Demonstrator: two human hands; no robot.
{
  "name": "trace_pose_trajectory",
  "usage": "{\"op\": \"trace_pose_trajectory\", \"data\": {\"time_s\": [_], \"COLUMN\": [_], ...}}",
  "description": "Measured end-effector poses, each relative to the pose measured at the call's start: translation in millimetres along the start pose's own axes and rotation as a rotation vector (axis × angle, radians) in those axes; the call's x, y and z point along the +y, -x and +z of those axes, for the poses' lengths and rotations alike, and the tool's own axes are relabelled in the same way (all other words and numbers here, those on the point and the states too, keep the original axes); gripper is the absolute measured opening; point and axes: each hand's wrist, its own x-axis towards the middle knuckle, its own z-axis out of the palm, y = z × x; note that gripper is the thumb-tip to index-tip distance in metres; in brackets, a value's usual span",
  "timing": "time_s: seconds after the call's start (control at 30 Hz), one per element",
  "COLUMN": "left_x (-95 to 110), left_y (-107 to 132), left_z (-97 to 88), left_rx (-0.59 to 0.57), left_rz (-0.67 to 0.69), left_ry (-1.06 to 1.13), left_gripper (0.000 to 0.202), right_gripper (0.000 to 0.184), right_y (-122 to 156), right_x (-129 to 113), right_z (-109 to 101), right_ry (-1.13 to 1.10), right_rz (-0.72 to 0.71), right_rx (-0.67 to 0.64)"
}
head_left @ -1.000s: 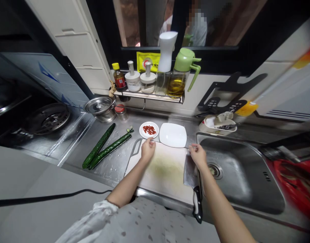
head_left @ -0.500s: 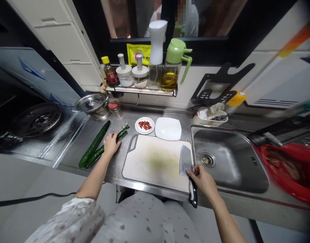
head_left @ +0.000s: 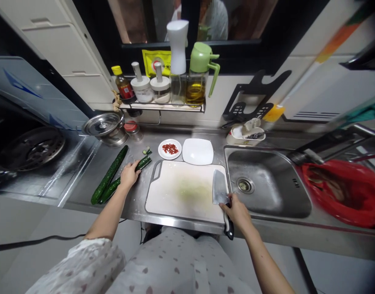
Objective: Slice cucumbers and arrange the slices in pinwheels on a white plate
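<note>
My left hand [head_left: 130,174] is closed over the middle of a dark green cucumber [head_left: 143,163] lying on the steel counter, left of the cutting board. A second cucumber [head_left: 111,171] lies beside it, and small cut cucumber ends [head_left: 147,151] sit just beyond its tip. At the board's right edge, the fingers of my right hand [head_left: 236,210] pinch the kitchen knife [head_left: 219,185] where blade and handle meet. The blade rests flat on the white cutting board [head_left: 163,192], its black handle jutting over the counter's front edge. A greenish wet stain marks the board's middle.
Behind the board stand a plate of chopped red pieces [head_left: 160,154] and a white square plate [head_left: 197,151]. The sink [head_left: 270,192] lies to the right, with a red basin [head_left: 325,204] past it. A lidded pot [head_left: 114,136] and seasoning rack [head_left: 163,107] are at the back.
The whole view has shifted slightly, so everything sits a little further left. Both hands keep their places on the cucumber and the knife.
</note>
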Motion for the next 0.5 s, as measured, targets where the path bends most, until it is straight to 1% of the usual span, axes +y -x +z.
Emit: {"op": "trace_pose_trajectory", "data": {"time_s": [0.1, 0.2, 0.23, 0.33, 0.43, 0.5], "left_x": [11, 30, 39, 68, 94, 107], "left_y": [12, 28, 33, 50, 65, 72], "left_z": [-5.0, -11.1, -12.7, -14.0, -10.3, -7.0], "left_rx": [-0.003, -0.027, -0.05, -0.168, -0.247, -0.282], "left_rz": [0.073, 0.192, 0.236, 0.37, 0.429, 0.449], "left_ry": [0.054, 0.134, 0.158, 0.189, 0.191, 0.193], "left_gripper": [0.056, 0.056, 0.056, 0.055, 0.056, 0.056], "right_gripper": [0.049, 0.05, 0.05, 0.05, 0.051, 0.051], "right_y": [1, 1, 0, -1, -1, -1], "right_x": [0, 1, 2, 4, 4, 4], "right_z": [0, 1, 2, 4, 5, 5], "right_ry": [-0.004, -0.018, -0.02, -0.013, -0.004, -0.005], "right_rz": [-0.006, -0.024, -0.026, -0.02, -0.015, -0.015], "right_rx": [0.021, 0.026, 0.022, 0.018, 0.032, 0.038]}}
